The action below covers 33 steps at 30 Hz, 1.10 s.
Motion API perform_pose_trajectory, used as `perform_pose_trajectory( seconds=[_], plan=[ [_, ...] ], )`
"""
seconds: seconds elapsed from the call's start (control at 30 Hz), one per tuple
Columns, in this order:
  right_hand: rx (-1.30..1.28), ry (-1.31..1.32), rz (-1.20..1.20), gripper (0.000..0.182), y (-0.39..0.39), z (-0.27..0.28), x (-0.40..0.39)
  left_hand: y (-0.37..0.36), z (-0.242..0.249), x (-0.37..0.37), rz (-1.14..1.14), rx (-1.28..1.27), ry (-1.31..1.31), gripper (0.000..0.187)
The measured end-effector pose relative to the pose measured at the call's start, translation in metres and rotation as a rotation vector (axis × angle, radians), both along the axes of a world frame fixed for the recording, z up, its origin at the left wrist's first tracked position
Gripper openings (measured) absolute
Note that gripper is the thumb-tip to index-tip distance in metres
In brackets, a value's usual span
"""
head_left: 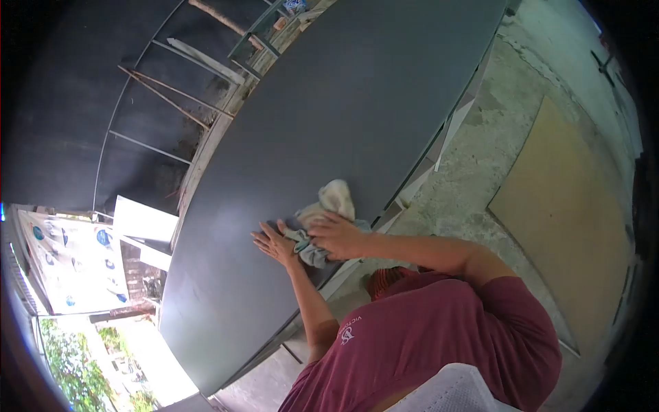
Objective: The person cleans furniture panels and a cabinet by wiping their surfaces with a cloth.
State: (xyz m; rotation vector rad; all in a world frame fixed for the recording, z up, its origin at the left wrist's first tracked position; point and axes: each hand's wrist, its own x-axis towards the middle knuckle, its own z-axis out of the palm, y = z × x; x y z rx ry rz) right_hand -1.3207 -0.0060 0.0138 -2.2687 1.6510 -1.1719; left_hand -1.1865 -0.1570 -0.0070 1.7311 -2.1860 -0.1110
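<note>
My right hand (340, 237) presses on a crumpled rag (336, 198), off-white and grey-blue, with its fingers over the folds. The rag lies on a wide dark grey panel (329, 103) near the edge on my side. Left of the rag, my left hand (276, 245) has its fingers spread over the panel, with the rag's edge close beside the thumb and palm. Part of the rag is hidden under my right hand.
A tan board (563, 213) lies on the concrete floor (473, 158) to the right. Beyond the panel are metal bars, wooden sticks (171, 96) and a white sheet (145, 220). A printed banner (75, 261) hangs at the left, above bright greenery.
</note>
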Motion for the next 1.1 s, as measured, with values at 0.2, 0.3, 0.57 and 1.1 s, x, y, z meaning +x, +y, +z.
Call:
perform_pose_trajectory(
  seconds=[0.2, 0.3, 0.57, 1.1],
  plan=[
    [0.194, 0.221, -0.717, 0.058, 0.04, 0.007, -0.17, 0.008, 0.006, -0.013, 0.086, 0.027, -0.008, 0.059],
    [0.413, -0.317, -1.112, 0.046, 0.094, 0.0, -0.323, 0.01, 0.005, -0.019, 0.1, 0.025, -0.066, 0.058],
    [0.737, -0.032, -0.544, 0.018, 0.058, 0.064, -0.253, 0.002, -0.008, -0.035, 0.09, -0.015, -0.198, 0.059],
    [0.279, -0.022, -1.32, 0.044, 0.189, 0.012, -0.682, -0.01, 0.015, -0.364, 0.054, 0.007, -0.171, 0.061]
  ],
)
